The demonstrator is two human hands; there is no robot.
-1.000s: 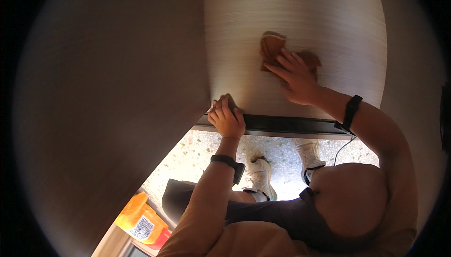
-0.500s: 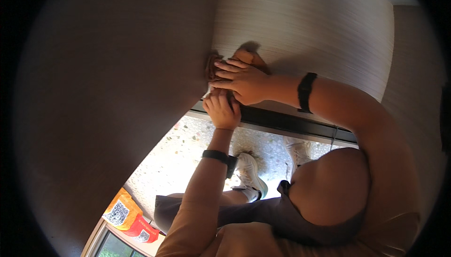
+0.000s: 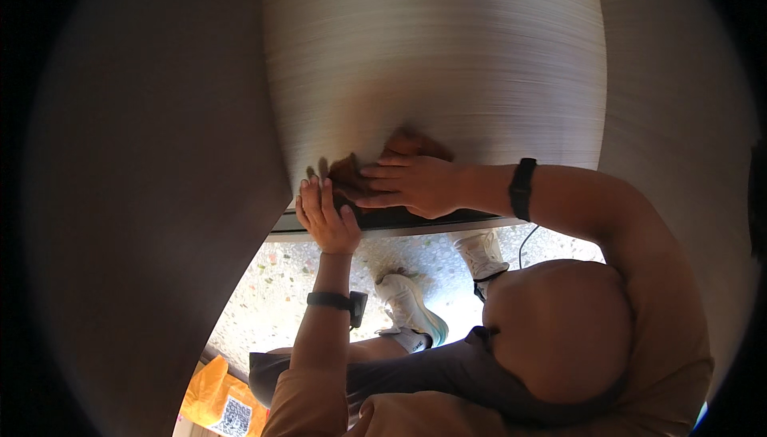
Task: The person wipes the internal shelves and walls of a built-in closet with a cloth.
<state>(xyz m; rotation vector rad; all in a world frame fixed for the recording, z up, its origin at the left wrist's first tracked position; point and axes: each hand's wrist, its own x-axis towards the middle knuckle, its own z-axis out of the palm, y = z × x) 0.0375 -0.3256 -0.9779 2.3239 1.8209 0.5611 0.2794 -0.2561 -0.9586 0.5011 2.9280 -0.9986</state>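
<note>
A crumpled brown cloth (image 3: pixel 414 145) lies against the low part of a light, fine-grained panel (image 3: pixel 447 45). My right hand (image 3: pixel 419 185) holds it there, fingers stretched across its folds and pressing down; the thumb is hidden. To the left, beside the panel's corner, my left hand (image 3: pixel 326 215) rests with its fingers spread on the surface. It is close to the cloth's left edge, and no object shows in it. Below both hands runs a dark strip (image 3: pixel 399 217) along the panel's lower edge.
A dark side panel (image 3: pixel 152 149) rises close on the left, and another panel (image 3: pixel 679 117) stands on the right. Speckled floor (image 3: pixel 296 277) shows below, with my white shoes (image 3: pixel 411 305) on it. A thin cable (image 3: pixel 523 249) hangs nearby; an orange packet (image 3: pixel 212 389) is at lower left.
My right hand and the cloth have come away from the left corner. My left hand, earlier bent close by the cloth, now has its fingers spread on the panel. The view has shifted.
</note>
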